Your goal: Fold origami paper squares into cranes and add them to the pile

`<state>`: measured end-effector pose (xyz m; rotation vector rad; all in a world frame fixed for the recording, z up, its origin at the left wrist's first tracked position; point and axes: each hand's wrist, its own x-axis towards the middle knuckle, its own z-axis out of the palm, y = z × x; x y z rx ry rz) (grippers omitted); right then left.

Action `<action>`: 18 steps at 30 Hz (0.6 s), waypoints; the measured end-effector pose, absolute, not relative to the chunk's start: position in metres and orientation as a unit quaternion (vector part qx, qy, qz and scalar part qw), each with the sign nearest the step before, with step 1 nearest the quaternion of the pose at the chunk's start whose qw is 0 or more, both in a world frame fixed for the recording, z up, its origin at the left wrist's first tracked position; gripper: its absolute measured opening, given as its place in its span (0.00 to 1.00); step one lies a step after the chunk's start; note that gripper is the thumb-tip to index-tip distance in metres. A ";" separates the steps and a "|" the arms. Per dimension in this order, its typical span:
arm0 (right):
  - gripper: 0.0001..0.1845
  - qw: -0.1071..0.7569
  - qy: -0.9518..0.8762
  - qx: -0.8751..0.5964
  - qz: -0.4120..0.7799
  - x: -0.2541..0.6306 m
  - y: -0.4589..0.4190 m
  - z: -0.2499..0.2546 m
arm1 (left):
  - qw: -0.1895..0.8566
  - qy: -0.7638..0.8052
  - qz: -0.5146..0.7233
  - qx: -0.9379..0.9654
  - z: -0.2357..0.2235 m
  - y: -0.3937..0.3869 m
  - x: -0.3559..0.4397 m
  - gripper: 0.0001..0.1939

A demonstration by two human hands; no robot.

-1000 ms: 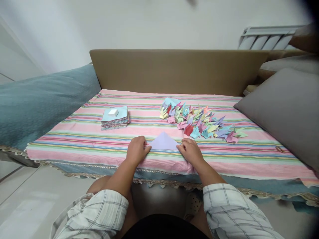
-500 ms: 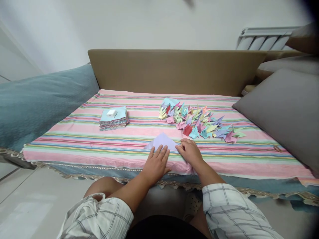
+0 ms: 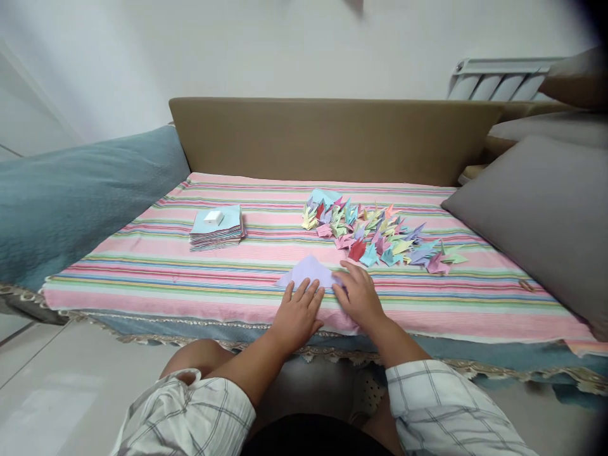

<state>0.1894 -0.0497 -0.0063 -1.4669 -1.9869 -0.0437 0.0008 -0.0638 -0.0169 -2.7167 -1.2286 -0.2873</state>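
Observation:
A sheet of lilac paper [image 3: 310, 267], folded into a triangle, lies on the striped cloth in front of me with its peak pointing away. My left hand [image 3: 299, 313] rests flat on its near edge, fingers spread. At the triangle's right corner is my right hand [image 3: 360, 294], its fingers apart and extended, fingertips touching or just over the corner. Beyond the right hand spreads a pile of folded paper cranes [image 3: 375, 231] in many colours. To the left stands a stack of coloured paper squares [image 3: 216, 237] with a small white block [image 3: 213, 218] on top.
The pink striped cloth [image 3: 142, 266] covers the sofa seat. A brown backrest [image 3: 332, 139] closes off the far side, a blue armrest [image 3: 95, 183] the left. Grey cushions [image 3: 536, 209] lean at the right, near a small brown object [image 3: 526, 285].
My right hand has opened from a pinch at the triangle's right corner, its fingers now extended. The left hand stays flat on the paper. The view has shifted very slightly.

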 end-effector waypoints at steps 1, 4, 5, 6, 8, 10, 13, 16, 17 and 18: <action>0.15 0.310 -0.778 -0.547 -0.016 0.186 -0.054 -0.005 | 0.074 -0.409 -0.096 -0.905 -0.017 -0.064 0.001 0.36; 0.18 0.265 -0.799 -0.539 -0.032 0.177 -0.062 -0.006 | 0.077 -0.409 -0.096 -0.904 -0.017 -0.063 0.001 0.36; 0.19 0.256 -0.798 -0.544 -0.038 0.176 -0.063 -0.008 | 0.076 -0.409 -0.096 -0.904 -0.016 -0.063 0.001 0.36; 0.19 0.249 -0.797 -0.548 -0.043 0.175 -0.063 -0.009 | 0.075 -0.409 -0.096 -0.904 -0.016 -0.063 0.000 0.36; 0.20 0.238 -0.796 -0.554 -0.047 0.177 -0.064 -0.013 | 0.073 -0.410 -0.099 -0.904 -0.016 -0.063 0.000 0.35; 0.20 0.230 -0.797 -0.557 -0.045 0.181 -0.064 -0.015 | 0.071 -0.411 -0.104 -0.903 -0.016 -0.063 0.000 0.35; 0.21 0.225 -0.792 -0.567 -0.038 0.189 -0.068 -0.015 | 0.073 -0.410 -0.111 -0.902 -0.016 -0.063 0.000 0.35; 0.20 0.221 -0.780 -0.584 -0.030 0.198 -0.071 -0.013 | 0.076 -0.410 -0.115 -0.902 -0.016 -0.063 0.000 0.34; 0.19 0.219 -0.776 -0.590 -0.027 0.201 -0.072 -0.012 | 0.076 -0.410 -0.116 -0.901 -0.016 -0.063 0.000 0.34; 0.18 0.218 -0.772 -0.597 -0.023 0.203 -0.072 -0.011 | 0.076 -0.410 -0.117 -0.901 -0.016 -0.062 0.000 0.35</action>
